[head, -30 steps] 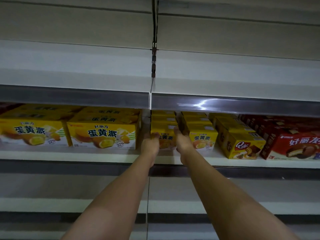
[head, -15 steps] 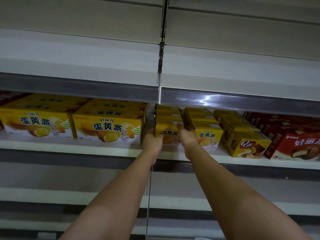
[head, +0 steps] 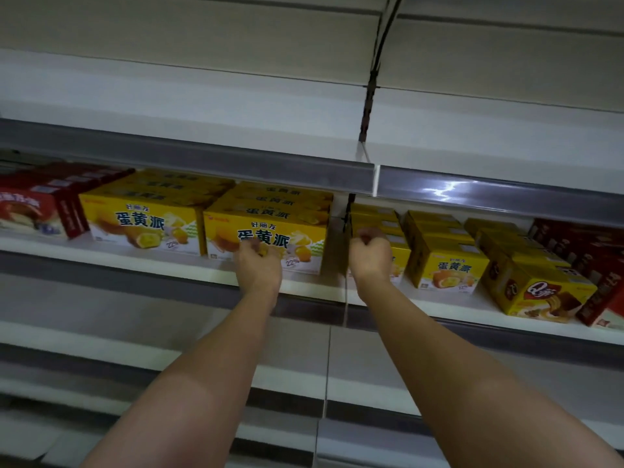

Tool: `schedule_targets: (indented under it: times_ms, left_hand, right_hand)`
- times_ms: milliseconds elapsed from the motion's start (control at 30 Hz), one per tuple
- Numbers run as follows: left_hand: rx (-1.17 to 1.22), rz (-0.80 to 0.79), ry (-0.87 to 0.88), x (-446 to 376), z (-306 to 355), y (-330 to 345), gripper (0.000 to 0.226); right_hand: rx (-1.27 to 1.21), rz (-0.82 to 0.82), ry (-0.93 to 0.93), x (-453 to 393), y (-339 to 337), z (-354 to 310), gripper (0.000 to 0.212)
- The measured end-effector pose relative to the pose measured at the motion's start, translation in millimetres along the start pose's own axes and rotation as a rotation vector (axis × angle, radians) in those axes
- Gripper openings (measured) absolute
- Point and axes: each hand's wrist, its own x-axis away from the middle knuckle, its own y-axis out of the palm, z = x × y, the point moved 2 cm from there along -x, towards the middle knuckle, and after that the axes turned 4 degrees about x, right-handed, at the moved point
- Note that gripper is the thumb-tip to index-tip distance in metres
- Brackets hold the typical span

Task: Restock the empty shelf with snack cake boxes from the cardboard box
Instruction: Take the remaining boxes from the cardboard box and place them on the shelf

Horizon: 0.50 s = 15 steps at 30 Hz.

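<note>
Yellow snack cake boxes fill the middle shelf [head: 141, 260]. My left hand [head: 259, 265] hangs in front of a large yellow box [head: 270, 228], fingers loosely curled, holding nothing. My right hand [head: 370, 253] is just in front of the front small yellow box [head: 400, 261] of a column behind the shelf joint, fingers also curled, with nothing in them. A second column of small yellow boxes [head: 444, 266] stands to its right. The cardboard box is out of view.
Another large yellow box [head: 141, 224] and red boxes [head: 30, 211] sit further left. Yellow chocolate-cake boxes [head: 537, 292] and red boxes [head: 594, 261] stand at the right. An overhanging upper shelf rail [head: 202, 160] runs above; lower shelf boards [head: 101, 352] lie below.
Both hands have let go of the small yellow box and drawn back from it. My left hand has moved left, in front of the large yellow box. The view has swung left.
</note>
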Motion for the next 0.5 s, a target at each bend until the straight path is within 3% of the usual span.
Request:
schedule_targets:
  times_ms: [267,500]
  left_hand:
    - [-0.113,0.075,0.036,-87.0,4.2,-50.2,0.048]
    - [-0.088,-0.062,0.098,-118.1,1.1,-50.5,0.042]
  right_hand:
    - [-0.216,-0.234,0.222,6.3,60.3,-27.2,0.047]
    - [-0.247,-0.109,0.324,-5.8,87.3,-33.0,0.049]
